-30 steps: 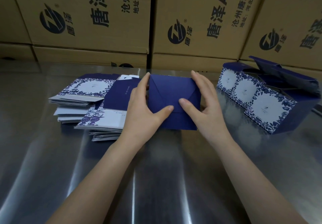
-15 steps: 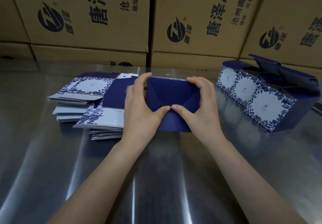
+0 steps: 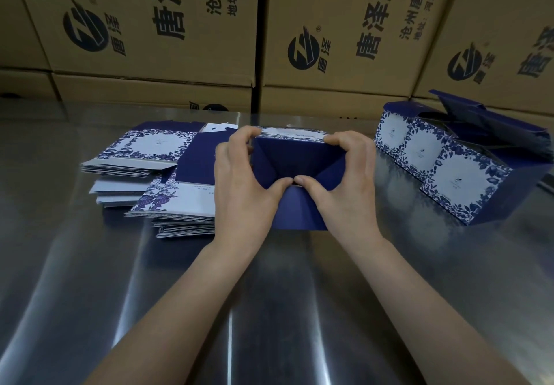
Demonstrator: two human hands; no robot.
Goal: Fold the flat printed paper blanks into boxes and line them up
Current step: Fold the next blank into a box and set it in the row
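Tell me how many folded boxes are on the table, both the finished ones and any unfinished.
Finished boxes showing in the row: 3
Half-folded box, gripped by left hand and right hand: 1
Total: 4

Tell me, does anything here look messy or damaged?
Nothing looks damaged. The flat blanks lie in loose, skewed piles, and the folded boxes lined up on the right have lids standing open. The half-folded box between the left hand and right hand looks fine.
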